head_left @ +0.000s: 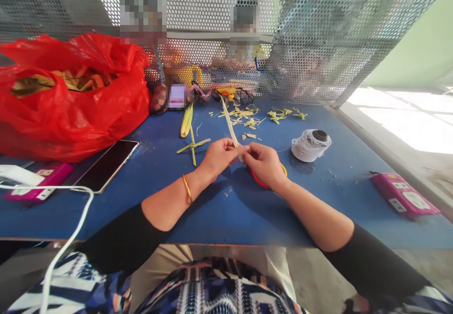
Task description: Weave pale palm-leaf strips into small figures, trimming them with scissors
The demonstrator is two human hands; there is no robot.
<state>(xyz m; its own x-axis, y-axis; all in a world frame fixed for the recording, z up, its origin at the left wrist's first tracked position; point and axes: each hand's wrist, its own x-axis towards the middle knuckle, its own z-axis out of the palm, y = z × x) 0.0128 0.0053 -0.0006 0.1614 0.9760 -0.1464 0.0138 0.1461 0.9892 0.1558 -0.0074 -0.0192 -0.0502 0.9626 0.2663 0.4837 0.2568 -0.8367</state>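
Over the middle of the table, my left hand [220, 157] pinches a long pale leaf strip [229, 121], which points away from me. My right hand [264, 164] is closed at the strip's lower end, its fingertips meeting those of the left; the exact grip is hidden. Under the right hand shows a red and yellow loop [260, 180], perhaps scissor handles. From near this hand a thin thread runs toward a white thread spool [308, 147]. Left of my hands lie a cross-shaped piece of leaf strips [193, 145] and a folded yellow-green leaf bundle [186, 121].
A red plastic bag [116, 87] of leaf material fills the left, near a phone [109, 165] and a magenta power strip [58, 177] with a white cable. Scraps [247, 113] and knotted pieces [279, 115] lie behind my hands. Another power strip [405, 193] is right; a perforated screen [307, 54] stands behind.
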